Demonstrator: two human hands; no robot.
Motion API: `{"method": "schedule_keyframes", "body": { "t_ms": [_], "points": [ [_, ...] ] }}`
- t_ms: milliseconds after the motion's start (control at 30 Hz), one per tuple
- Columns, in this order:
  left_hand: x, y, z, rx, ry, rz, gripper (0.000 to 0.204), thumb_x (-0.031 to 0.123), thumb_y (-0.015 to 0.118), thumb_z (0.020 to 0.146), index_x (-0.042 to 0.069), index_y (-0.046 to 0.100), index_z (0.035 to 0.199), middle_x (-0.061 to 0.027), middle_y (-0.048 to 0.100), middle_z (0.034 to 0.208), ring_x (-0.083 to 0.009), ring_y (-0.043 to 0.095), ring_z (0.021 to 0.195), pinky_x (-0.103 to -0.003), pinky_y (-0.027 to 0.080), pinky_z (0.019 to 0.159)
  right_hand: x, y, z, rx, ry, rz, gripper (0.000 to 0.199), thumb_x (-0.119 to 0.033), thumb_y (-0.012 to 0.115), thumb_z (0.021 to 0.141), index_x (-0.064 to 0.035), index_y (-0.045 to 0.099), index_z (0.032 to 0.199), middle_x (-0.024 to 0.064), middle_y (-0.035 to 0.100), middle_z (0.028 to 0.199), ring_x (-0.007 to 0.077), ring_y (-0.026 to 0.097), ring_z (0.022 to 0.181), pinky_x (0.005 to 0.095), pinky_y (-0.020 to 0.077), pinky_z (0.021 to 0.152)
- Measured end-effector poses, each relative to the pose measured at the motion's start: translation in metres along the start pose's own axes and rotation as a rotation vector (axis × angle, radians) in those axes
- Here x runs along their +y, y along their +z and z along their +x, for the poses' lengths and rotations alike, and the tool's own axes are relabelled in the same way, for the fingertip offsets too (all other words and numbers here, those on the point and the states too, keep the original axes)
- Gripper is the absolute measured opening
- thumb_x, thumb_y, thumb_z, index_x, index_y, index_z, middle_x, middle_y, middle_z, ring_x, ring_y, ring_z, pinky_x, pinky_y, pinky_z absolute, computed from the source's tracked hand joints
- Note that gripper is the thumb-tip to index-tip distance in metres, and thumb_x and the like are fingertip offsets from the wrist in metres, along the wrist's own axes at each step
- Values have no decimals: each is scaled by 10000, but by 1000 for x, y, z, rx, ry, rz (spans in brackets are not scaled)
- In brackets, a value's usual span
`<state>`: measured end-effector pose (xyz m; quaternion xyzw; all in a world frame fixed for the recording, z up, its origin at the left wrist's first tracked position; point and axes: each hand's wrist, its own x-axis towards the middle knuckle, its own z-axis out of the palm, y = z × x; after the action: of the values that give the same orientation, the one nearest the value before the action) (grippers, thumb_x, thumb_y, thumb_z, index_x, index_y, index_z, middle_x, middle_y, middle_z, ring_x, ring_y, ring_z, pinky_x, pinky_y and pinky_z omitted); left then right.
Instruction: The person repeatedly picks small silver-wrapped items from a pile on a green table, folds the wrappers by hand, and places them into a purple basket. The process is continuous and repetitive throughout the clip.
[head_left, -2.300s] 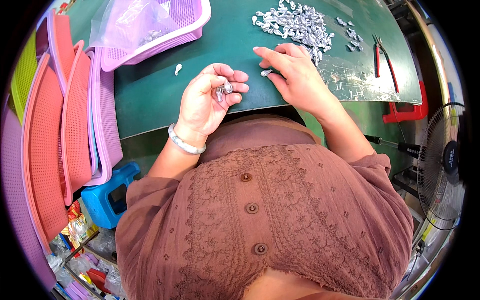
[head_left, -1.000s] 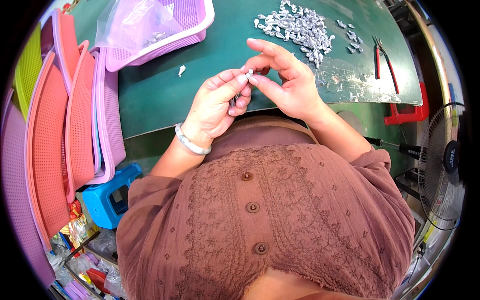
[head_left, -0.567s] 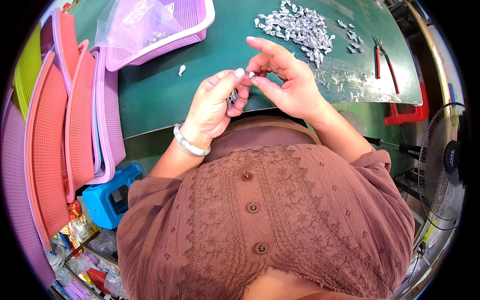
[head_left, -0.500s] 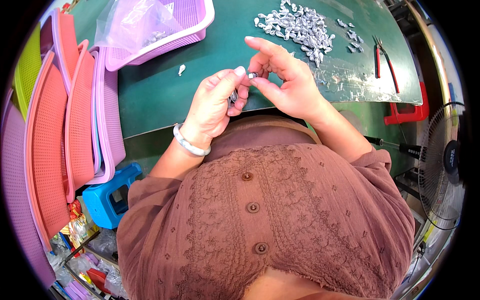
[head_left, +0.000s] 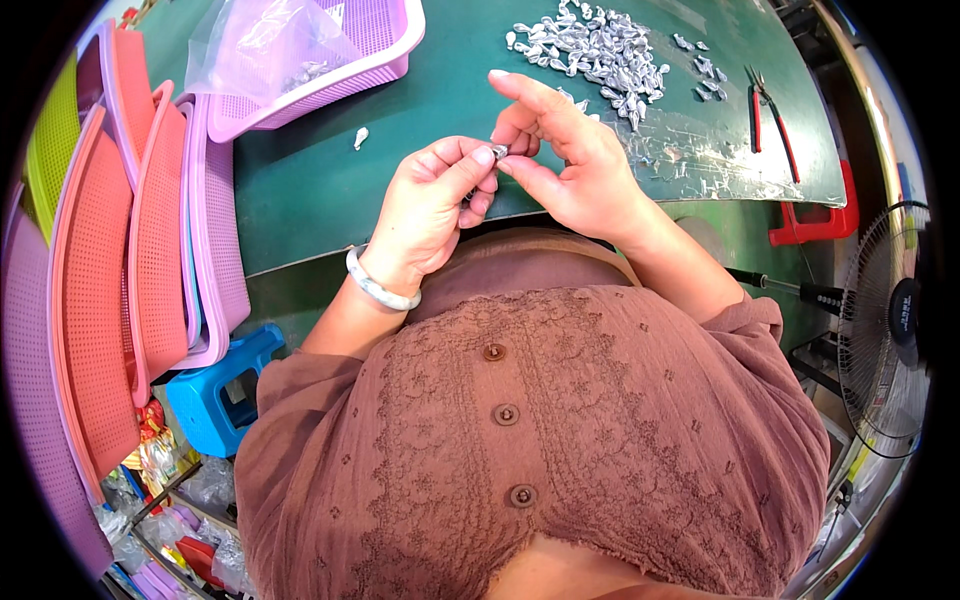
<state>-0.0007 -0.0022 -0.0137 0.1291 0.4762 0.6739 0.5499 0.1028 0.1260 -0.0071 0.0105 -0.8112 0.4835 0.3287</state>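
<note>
I see both grips, left hand (head_left: 430,205) and right hand (head_left: 570,165), pinching one small silvery metal piece (head_left: 499,151) just below the silvery pile (head_left: 595,45).

Purple basket (head_left: 385,60); red-handled pliers (head_left: 770,115), blue stool (head_left: 220,385), fan (head_left: 885,330)

small silver piece (head_left: 499,151), pinched between both hands' fingertips

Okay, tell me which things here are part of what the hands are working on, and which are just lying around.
In use:
- left hand and right hand, pinching one small silver piece between them
- pile of silver pieces on the green table

Lying about:
- pliers
- purple basket with a plastic bag
- stacked baskets
- blue stool
- fan
</note>
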Motion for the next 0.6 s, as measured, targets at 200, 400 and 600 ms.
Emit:
{"method": "schedule_keyframes", "body": {
  "t_ms": [200,400,600],
  "points": [
    [0,0,-1,-12,-3,-16,99,153,538,876,62,572,855,12,531,680,-37,445,526,-136,308,422,-1,-1,0,-5,-1,-12,606,73,605,686,-83,432,1246,55,565,755,148,531,623,254,446,560],
    [0,1,3,7,-26,8,113,159,541,872,52,573,853,9,526,667,-45,437,510,-146,310,420,-3,-4,-1,3,12,-23,576,59,600,701,-77,439,1238,51,556,747,143,527,624,249,446,565],
    [2,0,1,9,-18,88,222,193,485,900,-2,556,980,-12,509,680,-60,425,503,-158,298,392,8,-25,2,54,31,-97,474,32,586,709,-59,496,1166,51,545,749,143,543,663,258,458,574]
  ]
}}
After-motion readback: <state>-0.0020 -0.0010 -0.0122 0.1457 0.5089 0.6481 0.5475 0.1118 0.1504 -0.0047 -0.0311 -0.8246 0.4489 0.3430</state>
